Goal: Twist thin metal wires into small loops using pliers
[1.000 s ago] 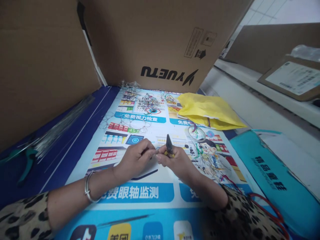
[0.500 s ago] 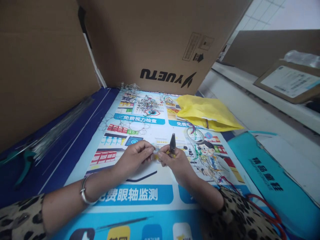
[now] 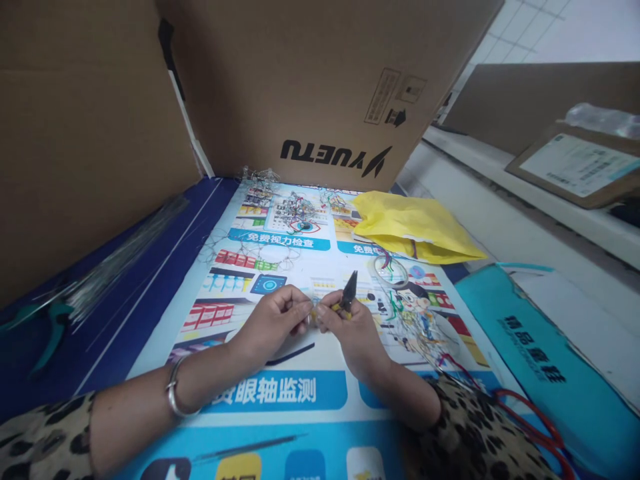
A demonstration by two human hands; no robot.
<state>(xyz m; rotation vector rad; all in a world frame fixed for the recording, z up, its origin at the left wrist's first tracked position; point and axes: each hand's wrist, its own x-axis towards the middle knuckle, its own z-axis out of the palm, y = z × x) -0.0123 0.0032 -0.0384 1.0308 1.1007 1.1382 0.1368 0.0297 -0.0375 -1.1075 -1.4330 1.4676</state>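
Observation:
My right hand (image 3: pixel 353 327) is wrapped round small pliers (image 3: pixel 349 291), whose dark pointed jaws stick up past the fingers, with a bit of yellow handle showing. Its thumb and index finger meet the fingertips of my left hand (image 3: pixel 283 317). That left hand is pinched on a thin wire (image 3: pixel 309 319), of which only a short bit shows; the rest is hidden by the fingers. Both hands are over a printed poster sheet (image 3: pixel 320 427). To their right lies a loose bundle of thin wires (image 3: pixel 423 333).
Tangled wire pieces (image 3: pixel 300 208) lie farther back, near a yellow bag (image 3: pixel 415 223) and a roll of clear tape (image 3: pixel 391 272). Long straight wires (image 3: pixel 125 257) and teal-handled cutters (image 3: pixel 53 330) are at left. Cardboard (image 3: pixel 300 80) walls the back; red cord (image 3: pixel 533 413) lies right.
My left hand has moved slightly right, so the fingertips of both hands now meet. The pliers' jaws have tilted to the right.

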